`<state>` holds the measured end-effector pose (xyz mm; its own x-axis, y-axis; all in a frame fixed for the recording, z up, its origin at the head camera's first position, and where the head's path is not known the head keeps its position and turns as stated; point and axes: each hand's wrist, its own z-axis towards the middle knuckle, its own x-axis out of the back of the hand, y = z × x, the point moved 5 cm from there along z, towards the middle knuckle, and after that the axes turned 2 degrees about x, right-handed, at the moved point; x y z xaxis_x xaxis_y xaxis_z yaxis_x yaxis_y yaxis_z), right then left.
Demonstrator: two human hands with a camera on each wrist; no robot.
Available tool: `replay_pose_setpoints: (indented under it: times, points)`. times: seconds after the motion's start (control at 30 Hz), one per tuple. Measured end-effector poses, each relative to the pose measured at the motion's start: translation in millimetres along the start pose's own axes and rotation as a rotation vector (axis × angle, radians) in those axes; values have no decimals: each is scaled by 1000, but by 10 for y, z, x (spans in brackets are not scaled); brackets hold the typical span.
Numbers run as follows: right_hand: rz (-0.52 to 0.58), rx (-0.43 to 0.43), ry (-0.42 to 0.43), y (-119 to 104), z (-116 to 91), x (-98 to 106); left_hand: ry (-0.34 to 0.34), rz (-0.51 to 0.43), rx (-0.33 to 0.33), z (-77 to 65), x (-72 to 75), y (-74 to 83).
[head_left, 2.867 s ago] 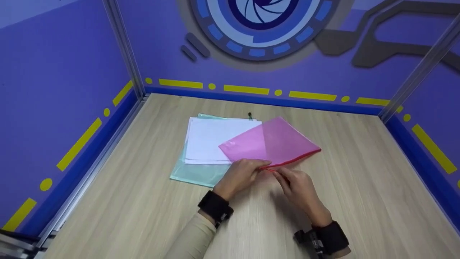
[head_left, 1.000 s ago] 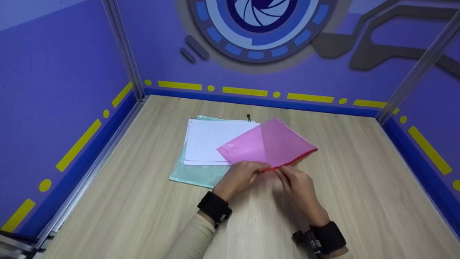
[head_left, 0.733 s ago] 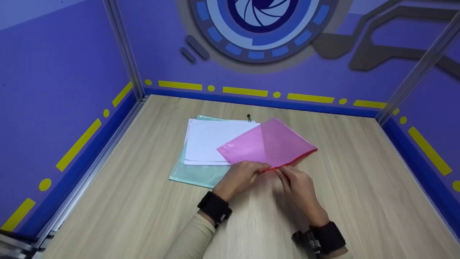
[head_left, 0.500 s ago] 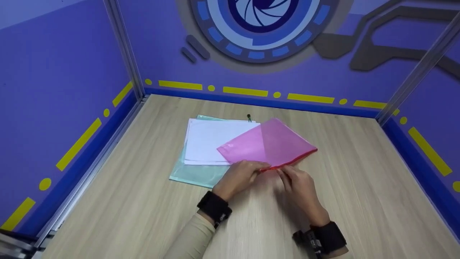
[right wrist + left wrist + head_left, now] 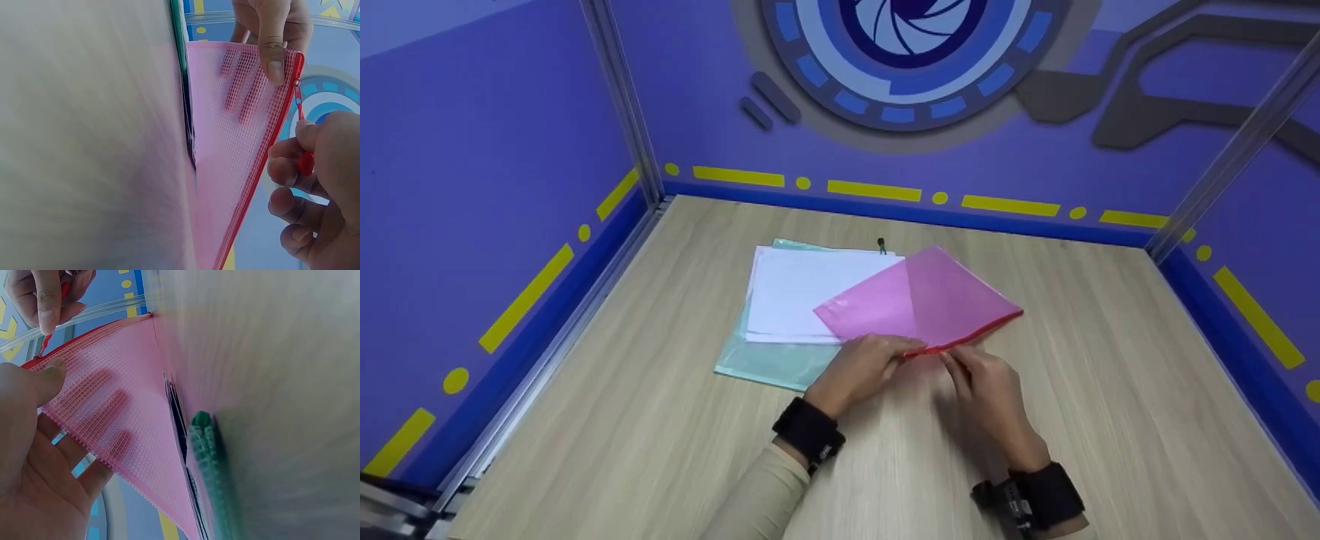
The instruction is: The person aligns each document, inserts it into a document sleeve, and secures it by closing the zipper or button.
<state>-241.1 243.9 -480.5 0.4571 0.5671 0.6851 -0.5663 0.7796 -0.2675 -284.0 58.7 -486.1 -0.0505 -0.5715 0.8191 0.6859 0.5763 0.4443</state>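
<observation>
A pink mesh zipper pouch [image 5: 952, 292] is raised at its near edge, in front of both hands. My left hand [image 5: 859, 371] grips its near corner, thumb on one face and fingers spread behind the mesh in the left wrist view. My right hand [image 5: 990, 386] pinches the red zipper pull [image 5: 305, 163] beside the red zipper edge [image 5: 281, 118]. In the right wrist view the metal slider [image 5: 297, 84] sits near the corner that my left hand holds. The pouch partly overlaps white paper sheets [image 5: 810, 292].
Under the sheets lies a green pouch [image 5: 769, 364], with a small dark-tipped pull [image 5: 881, 244] showing at its back edge. All rests on a wooden table [image 5: 660, 420]. Blue printed walls [image 5: 885, 150] and metal posts stand at the back and sides.
Since the oldest frame, my right fingers have shifted slightly right and up against the zipper edge. My left hand keeps its hold. Over the last second, hands and pouch barely move.
</observation>
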Motion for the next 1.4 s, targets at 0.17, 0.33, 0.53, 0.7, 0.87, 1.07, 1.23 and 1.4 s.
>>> replay_pose_setpoints:
  times: [0.17,0.33,0.53,0.7,0.87,1.07,1.23,1.4]
  points:
    - [6,-17,-6,0,2,-5,-16,-2,7,9,0,-4]
    - [7,-24,-5,3,6,-7,-14,-12,-5,3,9,1]
    - [-16,18,21,-7,0,10,0,-22,-20,-1,8,15]
    - [-27,63,48,-15,4,17,2,-22,-31,-1,9,12]
    - [-28,41,37,-10,2,14,1,-22,-22,-2,4,5]
    - [-27,-2,18,1,2,11,-2,-5,-9,7,4,3]
    - [-29,-19,12,11,-2,14,-12,-9,1,18,-1,-4]
    - [-32,-34,28,45,-1,29,-4,-5,7,13,28,-11]
